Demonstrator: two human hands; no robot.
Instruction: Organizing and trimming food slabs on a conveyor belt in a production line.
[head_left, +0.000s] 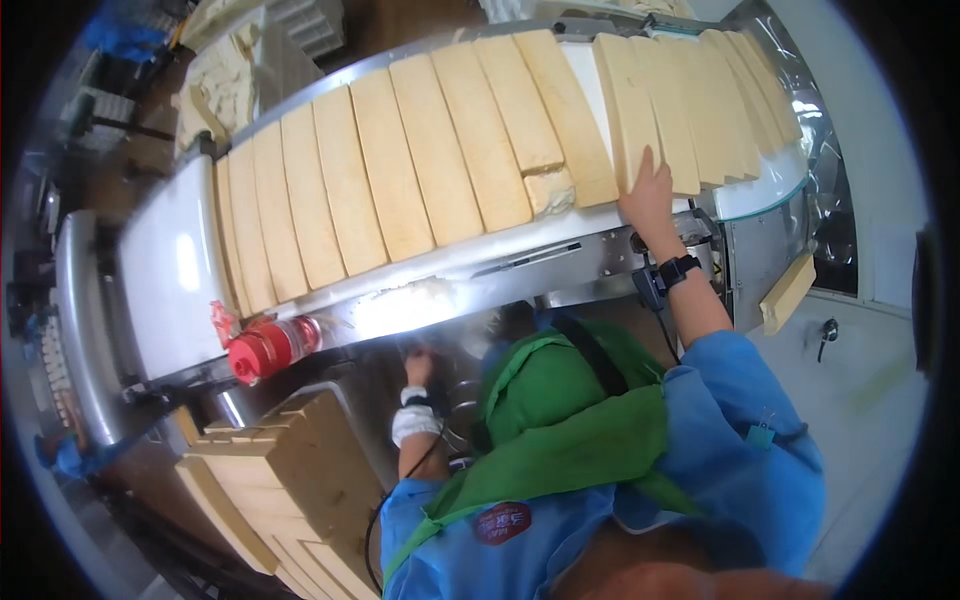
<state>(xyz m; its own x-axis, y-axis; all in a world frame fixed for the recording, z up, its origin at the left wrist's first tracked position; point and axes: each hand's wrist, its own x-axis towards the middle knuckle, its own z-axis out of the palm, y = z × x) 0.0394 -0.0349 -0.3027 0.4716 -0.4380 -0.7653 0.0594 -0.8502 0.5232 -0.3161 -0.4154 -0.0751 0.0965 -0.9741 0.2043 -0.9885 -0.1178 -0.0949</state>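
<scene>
My right hand (649, 199), with a black watch on its wrist, rests its spread fingers on the near end of a long pale-yellow slab (624, 105). That slab lies on a white conveyor belt (169, 277), beside a narrow gap in the row. To the left of the gap are several similar slabs (412, 150) side by side; one short piece (551, 191) has a rough, broken white side. My left hand (419, 367) is low in front of the belt's metal edge, blurred and partly in shadow. What it touches does not show.
A red-capped clear bottle (274, 349) lies at the belt's near edge. Slabs are stacked (285, 465) at lower left, and a loose slab (789, 292) sticks out at right. A crate (225, 90) of pale pieces stands beyond. A person in blue (71, 450) is at far left.
</scene>
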